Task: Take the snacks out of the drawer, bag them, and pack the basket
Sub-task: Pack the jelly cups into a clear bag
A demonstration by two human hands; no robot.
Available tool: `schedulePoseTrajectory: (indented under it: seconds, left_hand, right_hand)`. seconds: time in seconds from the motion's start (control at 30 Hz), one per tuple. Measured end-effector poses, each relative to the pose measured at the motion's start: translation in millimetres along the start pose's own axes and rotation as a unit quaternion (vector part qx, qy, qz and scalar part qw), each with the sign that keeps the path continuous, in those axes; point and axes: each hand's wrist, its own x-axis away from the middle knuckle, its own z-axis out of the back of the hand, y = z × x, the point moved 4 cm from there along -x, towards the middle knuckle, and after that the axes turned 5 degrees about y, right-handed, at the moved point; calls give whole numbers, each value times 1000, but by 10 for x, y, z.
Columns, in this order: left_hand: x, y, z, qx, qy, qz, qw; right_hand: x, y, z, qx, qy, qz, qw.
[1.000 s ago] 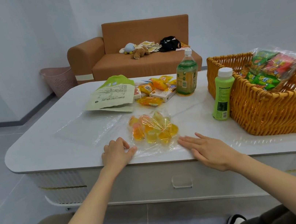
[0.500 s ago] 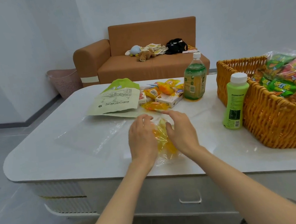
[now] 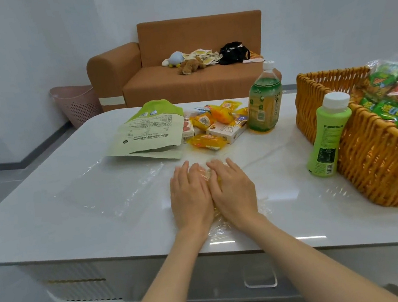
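Note:
My left hand and my right hand lie side by side with straight fingers, pressing flat on a clear bag of yellow and orange jellies on the white table. The hands hide most of the bag; only its near edge and a sliver between the hands show. A wicker basket stands at the right, holding a clear bag of green and red snack packets. Loose yellow snack packs and small boxes lie further back.
An empty clear plastic bag lies flat left of my hands. A pale green pouch sits behind it. A green tea bottle and a light green bottle stand near the basket. The drawer handle is below the table edge.
Both hands moved from the near corners of the jelly bag up onto it. They now lie flatter and closer together on top of it. The camera leaned in.

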Motion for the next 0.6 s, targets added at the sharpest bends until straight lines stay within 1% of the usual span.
schedulePoseTrajectory:
  seconds: [0.07,0.17,0.2,0.23,0.37,0.53,0.6]
  left_hand:
    - [11,-11,39,-5,-5,-19,1000]
    - [23,-15,103,-20,-29,-40,999]
    - [24,-24,114,-21,-37,-45,998]
    - [21,-33,125,-22,-46,-52,997]
    - [22,-76,166,-23,-70,-95,993]
    - [28,-134,229,-12,-99,-119,988]
    - [36,-117,252,-21,-109,-129,985]
  right_hand:
    - [29,5,28,2,-11,45,999]
    - [22,-8,121,29,40,128,991]
    - [17,1,126,38,43,150,987]
    - [12,9,123,40,25,161,986]
    - [15,88,122,9,-57,144,988]
    - [10,162,98,4,-86,129,988]
    - [16,197,92,19,-90,125,988]
